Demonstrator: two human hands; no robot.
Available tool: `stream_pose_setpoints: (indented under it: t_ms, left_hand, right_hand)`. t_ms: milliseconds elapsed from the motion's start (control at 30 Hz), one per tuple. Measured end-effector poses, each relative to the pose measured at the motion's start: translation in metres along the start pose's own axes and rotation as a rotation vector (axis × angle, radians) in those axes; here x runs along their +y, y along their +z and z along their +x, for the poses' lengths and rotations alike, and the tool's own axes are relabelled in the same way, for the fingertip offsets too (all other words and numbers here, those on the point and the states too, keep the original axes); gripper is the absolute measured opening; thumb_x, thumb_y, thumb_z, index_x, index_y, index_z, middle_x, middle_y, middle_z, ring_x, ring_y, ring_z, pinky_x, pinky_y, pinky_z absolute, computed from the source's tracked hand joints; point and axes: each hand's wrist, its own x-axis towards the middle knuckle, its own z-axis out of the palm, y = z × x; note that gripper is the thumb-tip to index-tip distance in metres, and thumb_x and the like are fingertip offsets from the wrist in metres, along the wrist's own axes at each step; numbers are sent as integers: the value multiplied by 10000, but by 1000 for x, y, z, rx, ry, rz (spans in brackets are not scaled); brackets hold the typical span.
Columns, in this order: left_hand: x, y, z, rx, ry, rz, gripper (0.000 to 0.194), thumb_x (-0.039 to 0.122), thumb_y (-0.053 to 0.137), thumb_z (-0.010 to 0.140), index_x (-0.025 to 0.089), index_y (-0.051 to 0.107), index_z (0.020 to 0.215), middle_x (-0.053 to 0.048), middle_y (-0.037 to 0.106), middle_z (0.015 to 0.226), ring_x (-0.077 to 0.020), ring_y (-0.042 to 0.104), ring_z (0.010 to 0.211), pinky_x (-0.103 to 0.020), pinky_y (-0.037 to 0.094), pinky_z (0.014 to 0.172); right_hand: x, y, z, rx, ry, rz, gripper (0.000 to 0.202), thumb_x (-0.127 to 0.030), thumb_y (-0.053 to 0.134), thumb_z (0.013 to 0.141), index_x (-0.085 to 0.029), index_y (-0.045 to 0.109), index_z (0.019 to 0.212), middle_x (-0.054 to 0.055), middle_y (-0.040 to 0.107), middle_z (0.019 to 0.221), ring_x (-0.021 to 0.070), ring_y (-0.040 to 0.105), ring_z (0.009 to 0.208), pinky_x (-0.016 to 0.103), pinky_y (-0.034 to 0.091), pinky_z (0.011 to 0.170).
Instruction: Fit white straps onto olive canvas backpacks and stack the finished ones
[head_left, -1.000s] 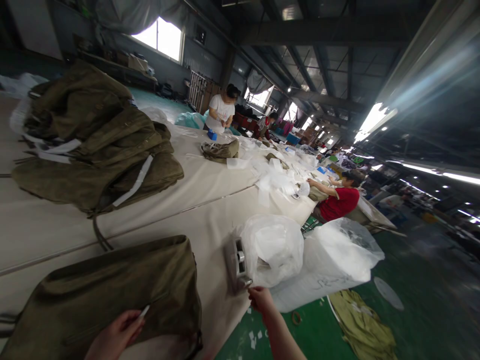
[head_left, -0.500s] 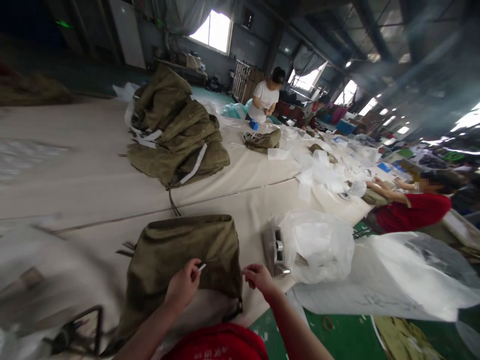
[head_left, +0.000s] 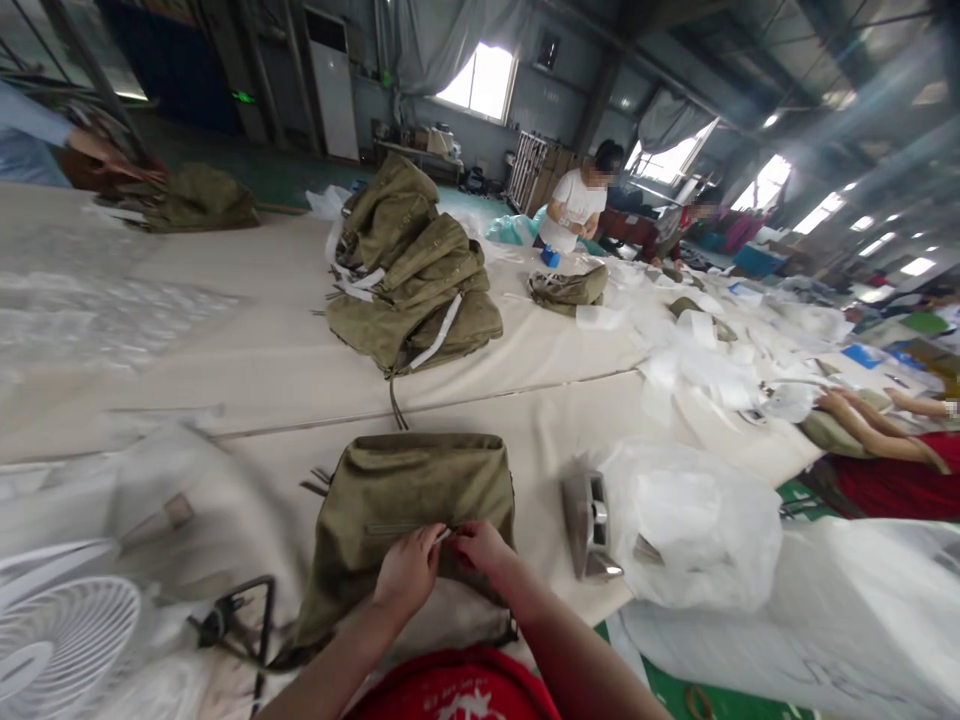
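An olive-green canvas bag (head_left: 420, 475) lies on the cream-covered table in front of me, its dark straps sticking out at the left. My left hand (head_left: 409, 570) is over the lower part of the bag, thumb and fingers closed on a small white strip (head_left: 443, 535). Right beside it, my right hand (head_left: 480, 548) has its fingers drawn together at the strip's end. Whatever lies between those right fingertips is too small to make out. Some whitish material shows below my hands at the bag's near edge.
A pile of olive bags (head_left: 416, 270) stands across the table. On the right, a metal tape dispenser (head_left: 592, 525) sits beside a clear plastic bag (head_left: 690, 520). A white fan (head_left: 67, 640) and a black-framed object (head_left: 244, 620) are at left. Co-workers handle bags around the table.
My right hand has moved left from beside the bag to meet my left hand at the white strip. The view has swung left, bringing the fan and a co-worker's arm into sight.
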Motion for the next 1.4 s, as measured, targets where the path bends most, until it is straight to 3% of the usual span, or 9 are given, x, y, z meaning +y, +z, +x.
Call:
stream_pose_setpoints:
  t_ms: [200,333,533,700,1000,1133,1267,1333,1400]
  left_hand:
    - [-4,3,11,-84,-199,-336,285,231,485,843,156,702,1013,-82,749,976,-197,688,918,-282,505,835]
    - [-5,6,14,-161,-272,-488,304,287,490,841,136,702,999,-64,757,863,-192,703,787,-260,531,703]
    - [-4,-2,4,13,-212,-352,277,213,491,846,165,710,1009,-73,751,994,-189,690,954,-263,510,854]
    - [-3,-2,-1,93,-164,-295,265,190,492,858,167,704,1017,-86,748,1008,-201,687,970,-298,508,887]
    - [-4,6,-8,172,-89,-268,269,191,489,859,163,677,1049,-96,735,1020,-229,679,977,-344,499,905]
    - [-7,9,-8,218,-237,-348,259,227,540,836,141,630,1063,-73,735,832,-210,702,808,-302,524,758]
    - [-13,10,-5,82,-327,-452,228,326,528,840,161,674,894,-72,749,852,-210,706,832,-276,526,749]
    - [-15,7,-2,12,-310,-518,260,338,506,840,177,699,909,-52,759,890,-202,706,859,-267,531,776]
    - [-16,2,-1,26,-287,-538,280,346,519,824,196,713,958,-34,760,940,-196,701,904,-265,534,818]
  right_hand:
    - [12,-3,-3,-59,-1,57,142,-224,634,786,-146,646,668,-33,537,535,71,413,439,200,311,439]
    - [17,6,0,-2,-35,52,202,-263,639,795,-152,623,627,-32,510,493,79,401,432,206,304,435]
    - [16,26,10,132,-54,79,190,-278,660,772,-166,617,626,-20,548,507,106,478,473,216,367,481]
    - [9,31,12,223,9,107,194,-142,632,722,-171,551,547,-47,469,453,85,375,415,222,285,440]
    - [1,35,-2,64,173,604,215,-115,484,733,-200,484,536,-12,487,539,108,437,514,214,384,526]
    - [5,38,-4,-20,123,760,145,-159,554,691,-178,514,553,-22,487,543,88,409,488,213,338,495]
    - [8,38,-6,-90,-11,758,149,-230,627,653,-165,537,553,-27,492,513,82,403,470,223,311,480]
    - [8,36,-6,-89,-42,711,167,-269,652,648,-166,547,568,-32,493,500,84,405,460,228,294,467]
    - [8,35,-6,-74,-46,662,180,-295,666,654,-168,556,589,-32,504,501,85,406,448,231,271,451]
